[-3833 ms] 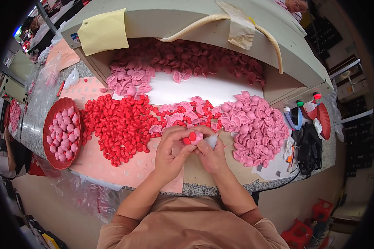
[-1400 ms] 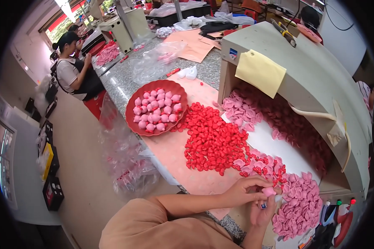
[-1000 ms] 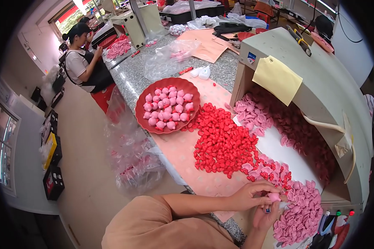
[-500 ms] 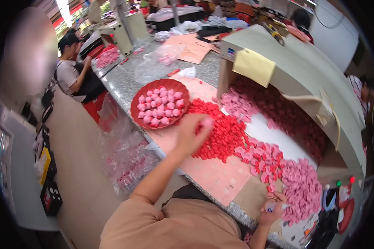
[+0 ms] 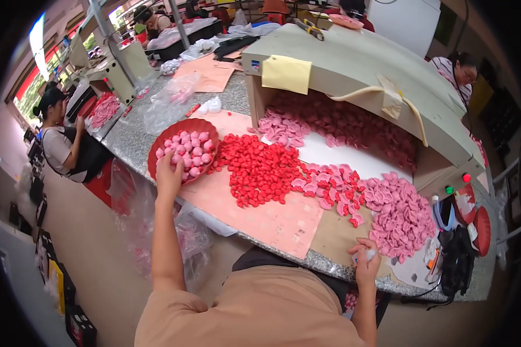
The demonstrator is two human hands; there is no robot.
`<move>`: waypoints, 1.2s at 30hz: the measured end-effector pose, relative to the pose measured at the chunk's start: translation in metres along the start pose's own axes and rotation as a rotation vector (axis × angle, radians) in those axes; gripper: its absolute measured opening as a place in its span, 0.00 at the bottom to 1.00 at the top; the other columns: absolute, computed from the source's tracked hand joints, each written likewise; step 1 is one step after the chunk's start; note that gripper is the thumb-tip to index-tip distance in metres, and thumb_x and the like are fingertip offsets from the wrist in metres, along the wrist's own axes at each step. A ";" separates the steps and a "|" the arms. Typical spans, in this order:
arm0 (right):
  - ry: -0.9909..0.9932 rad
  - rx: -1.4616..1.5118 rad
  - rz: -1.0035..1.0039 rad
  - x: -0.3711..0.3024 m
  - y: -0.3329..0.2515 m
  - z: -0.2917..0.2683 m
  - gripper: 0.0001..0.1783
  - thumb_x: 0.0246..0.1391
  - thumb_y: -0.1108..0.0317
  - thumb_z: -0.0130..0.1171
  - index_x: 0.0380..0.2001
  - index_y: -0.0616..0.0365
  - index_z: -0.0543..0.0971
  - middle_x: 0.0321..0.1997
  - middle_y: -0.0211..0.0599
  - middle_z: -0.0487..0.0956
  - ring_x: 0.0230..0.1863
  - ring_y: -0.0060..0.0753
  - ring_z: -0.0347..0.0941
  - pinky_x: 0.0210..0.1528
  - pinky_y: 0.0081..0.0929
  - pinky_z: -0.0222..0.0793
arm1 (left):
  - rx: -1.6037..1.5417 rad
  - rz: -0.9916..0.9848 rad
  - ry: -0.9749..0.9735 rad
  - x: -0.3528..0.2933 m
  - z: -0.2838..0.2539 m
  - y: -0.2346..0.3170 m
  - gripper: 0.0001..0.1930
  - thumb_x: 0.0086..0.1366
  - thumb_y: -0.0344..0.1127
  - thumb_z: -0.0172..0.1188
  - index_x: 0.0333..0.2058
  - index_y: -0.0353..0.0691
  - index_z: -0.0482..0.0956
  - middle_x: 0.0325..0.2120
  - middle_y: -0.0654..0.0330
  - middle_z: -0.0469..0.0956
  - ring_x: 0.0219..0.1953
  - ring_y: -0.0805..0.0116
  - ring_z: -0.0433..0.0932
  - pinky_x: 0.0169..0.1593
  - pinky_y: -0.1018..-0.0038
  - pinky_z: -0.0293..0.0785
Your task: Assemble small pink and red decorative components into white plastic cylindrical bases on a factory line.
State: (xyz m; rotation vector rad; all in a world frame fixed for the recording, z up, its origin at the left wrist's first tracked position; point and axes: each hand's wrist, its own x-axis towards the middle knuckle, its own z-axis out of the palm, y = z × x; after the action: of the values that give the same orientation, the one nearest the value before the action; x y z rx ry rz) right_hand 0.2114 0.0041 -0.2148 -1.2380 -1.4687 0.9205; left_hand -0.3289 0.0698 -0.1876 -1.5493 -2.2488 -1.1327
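Observation:
My left hand (image 5: 168, 176) reaches over the near left rim of a red scalloped bowl (image 5: 210, 129) holding many pink balls with red bits on them. Its fingers are closed round a pink ball (image 5: 176, 157) among the others, partly covered by the hand. At the table's front edge, my right hand (image 5: 367, 264) is closed round a small whitish bottle (image 5: 369, 253), most of it hidden by the fingers. Beside the bowl lies a heap of small glossy red pieces (image 5: 263, 168). A pile of flat pink pieces (image 5: 400, 215) is just beyond my right hand.
A grey-green open-fronted machine (image 5: 353, 63) stands over more pink pieces at the back. Pink pieces with red ones (image 5: 336, 188) lie mid-table. Black cloth (image 5: 457, 260) and red bowls (image 5: 481, 231) sit far right. A co-worker (image 5: 61, 136) sits at left; plastic bags (image 5: 168, 231) hang below the edge.
My left hand has carried a pink ball from over the red heap leftward to the bowl. My right hand keeps the bottle near the table's edge. The view has turned.

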 end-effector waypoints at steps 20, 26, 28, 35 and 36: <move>0.237 -0.145 0.176 0.001 0.000 0.013 0.16 0.60 0.58 0.41 0.38 0.60 0.69 0.20 0.33 0.74 0.12 0.17 0.61 0.11 0.12 0.56 | -2.212 0.686 -2.207 -0.093 -0.098 0.223 0.49 0.40 0.48 0.74 0.55 0.32 0.56 0.52 0.54 0.63 0.53 0.65 0.64 0.54 0.69 0.61; 0.291 -0.128 0.180 0.001 -0.004 0.008 0.15 0.60 0.58 0.42 0.37 0.60 0.70 0.20 0.33 0.73 0.12 0.17 0.61 0.12 0.12 0.55 | -2.657 0.321 -2.207 -0.086 -0.107 0.226 0.49 0.43 0.51 0.72 0.56 0.32 0.54 0.53 0.53 0.62 0.54 0.62 0.64 0.53 0.67 0.62; 0.296 -0.090 0.193 0.003 0.000 0.005 0.15 0.60 0.59 0.42 0.36 0.60 0.70 0.20 0.32 0.73 0.14 0.17 0.62 0.14 0.14 0.56 | -2.526 0.503 -2.418 -0.092 -0.095 0.233 0.50 0.44 0.52 0.71 0.57 0.33 0.52 0.55 0.53 0.60 0.55 0.62 0.63 0.54 0.66 0.62; 0.209 -0.043 0.195 0.005 -0.002 0.004 0.11 0.58 0.65 0.44 0.37 0.62 0.70 0.23 0.31 0.75 0.17 0.15 0.63 0.19 0.14 0.58 | -1.610 0.548 -1.747 -0.057 -0.028 0.230 0.17 0.56 0.38 0.62 0.42 0.36 0.74 0.43 0.56 0.73 0.44 0.61 0.72 0.47 0.67 0.69; 0.178 -0.019 0.205 0.003 -0.005 0.003 0.11 0.57 0.66 0.45 0.38 0.62 0.70 0.23 0.31 0.75 0.18 0.15 0.63 0.19 0.14 0.58 | -1.273 0.364 -1.633 -0.054 -0.015 0.237 0.16 0.55 0.33 0.62 0.42 0.37 0.73 0.42 0.56 0.74 0.43 0.59 0.73 0.46 0.68 0.69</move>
State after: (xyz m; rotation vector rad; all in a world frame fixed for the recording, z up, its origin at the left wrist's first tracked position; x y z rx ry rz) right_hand 0.2072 0.0065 -0.2097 -1.4663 -1.2294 0.9066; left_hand -0.1047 0.0596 -0.0924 -4.3053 -1.0132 -1.4072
